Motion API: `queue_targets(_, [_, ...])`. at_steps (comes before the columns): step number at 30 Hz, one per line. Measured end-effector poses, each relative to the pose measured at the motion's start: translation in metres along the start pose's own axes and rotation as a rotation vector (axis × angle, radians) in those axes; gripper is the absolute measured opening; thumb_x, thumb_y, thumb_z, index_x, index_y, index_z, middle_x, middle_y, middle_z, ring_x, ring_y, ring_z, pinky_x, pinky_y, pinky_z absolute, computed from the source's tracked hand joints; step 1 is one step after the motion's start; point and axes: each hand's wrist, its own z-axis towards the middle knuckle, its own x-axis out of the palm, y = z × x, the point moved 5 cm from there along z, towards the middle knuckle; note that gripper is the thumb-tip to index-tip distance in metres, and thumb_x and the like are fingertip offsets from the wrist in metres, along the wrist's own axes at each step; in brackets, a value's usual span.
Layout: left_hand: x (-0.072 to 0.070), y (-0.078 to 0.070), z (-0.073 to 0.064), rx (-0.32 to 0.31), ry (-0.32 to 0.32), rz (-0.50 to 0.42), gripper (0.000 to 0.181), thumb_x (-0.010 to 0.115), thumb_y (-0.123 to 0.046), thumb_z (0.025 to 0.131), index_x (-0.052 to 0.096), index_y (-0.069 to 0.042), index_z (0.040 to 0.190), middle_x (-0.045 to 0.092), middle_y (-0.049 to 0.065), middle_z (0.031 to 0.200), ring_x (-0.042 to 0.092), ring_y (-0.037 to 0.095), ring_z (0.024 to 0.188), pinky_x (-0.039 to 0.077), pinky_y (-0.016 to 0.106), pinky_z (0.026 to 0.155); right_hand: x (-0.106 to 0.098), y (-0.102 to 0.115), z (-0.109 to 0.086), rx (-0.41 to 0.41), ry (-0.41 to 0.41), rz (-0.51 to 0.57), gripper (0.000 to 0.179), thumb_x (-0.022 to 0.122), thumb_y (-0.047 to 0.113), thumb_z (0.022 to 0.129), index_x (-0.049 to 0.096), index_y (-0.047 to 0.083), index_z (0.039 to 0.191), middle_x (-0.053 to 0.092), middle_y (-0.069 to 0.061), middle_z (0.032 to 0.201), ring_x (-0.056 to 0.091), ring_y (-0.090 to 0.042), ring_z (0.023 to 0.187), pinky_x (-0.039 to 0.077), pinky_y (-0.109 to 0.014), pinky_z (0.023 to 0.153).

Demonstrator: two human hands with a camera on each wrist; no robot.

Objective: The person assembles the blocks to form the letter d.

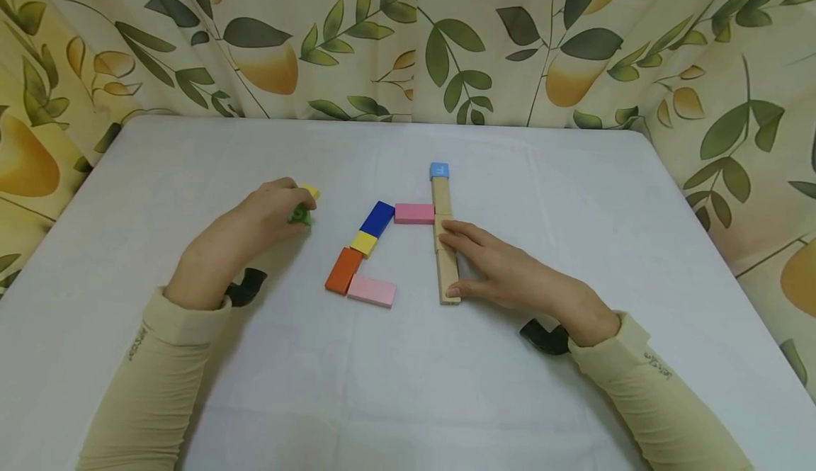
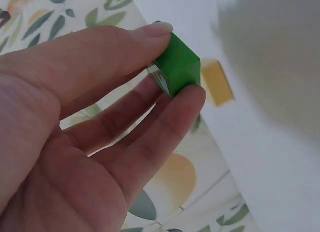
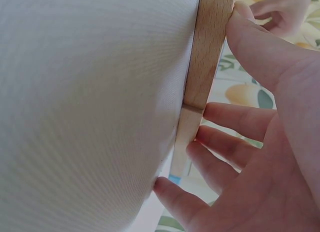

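Note:
Between thumb and fingertips, my left hand (image 1: 258, 216) pinches a small green block (image 2: 177, 64), held up on the left side of the table. A yellow block (image 2: 217, 83) lies just beyond it, partly hidden behind the fingers in the head view. My right hand (image 1: 510, 265) has its fingers extended, with the fingertips and thumb touching a straight row of plain wooden blocks (image 1: 448, 276). At the far end of that row sits a light blue cube (image 1: 439, 170). A dark pink block (image 1: 414, 214) meets the row from the left side.
From the dark pink block, a curve continues through a dark blue block (image 1: 377, 219), a yellow block (image 1: 364, 243), an orange block (image 1: 343, 270) and a pale pink block (image 1: 372, 291). A white cloth covers the table (image 1: 287, 400). Patterned curtains (image 1: 382, 39) hang behind it.

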Motion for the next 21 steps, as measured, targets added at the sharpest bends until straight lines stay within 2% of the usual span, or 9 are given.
queue_targets(6, [0.0,-0.014,0.0,0.036,0.006,-0.032,0.028,0.07,0.001,0.088,0.065,0.004,0.116,0.061,0.018,0.112,0.06,0.031,0.101,0.055,0.041,0.088,0.0,0.0,0.001,0.008,0.009,0.005,0.082,0.073,0.04,0.088,0.035,0.006,0.153,0.023,-0.01,0.163,0.03,-0.033,0.148,0.036,-0.052,0.115])
queue_targets(15, [0.004,-0.033,0.0,0.075,0.01,-0.002,0.03,0.071,-0.004,0.089,0.066,0.001,0.118,0.062,0.016,0.115,0.061,0.029,0.101,0.057,0.039,0.087,-0.001,0.0,0.0,0.01,0.012,0.003,0.082,0.074,0.038,0.088,0.035,0.006,0.153,0.024,-0.011,0.163,0.03,-0.033,0.148,0.036,-0.052,0.115])
queue_targets(21, [0.005,-0.047,-0.002,0.151,-0.015,-0.023,0.028,0.072,-0.004,0.088,0.067,-0.001,0.115,0.062,0.015,0.112,0.063,0.028,0.097,0.059,0.035,0.08,-0.001,0.0,0.0,-0.003,0.009,0.011,0.081,0.074,0.038,0.088,0.035,0.006,0.152,0.023,-0.011,0.163,0.03,-0.033,0.148,0.036,-0.052,0.115])
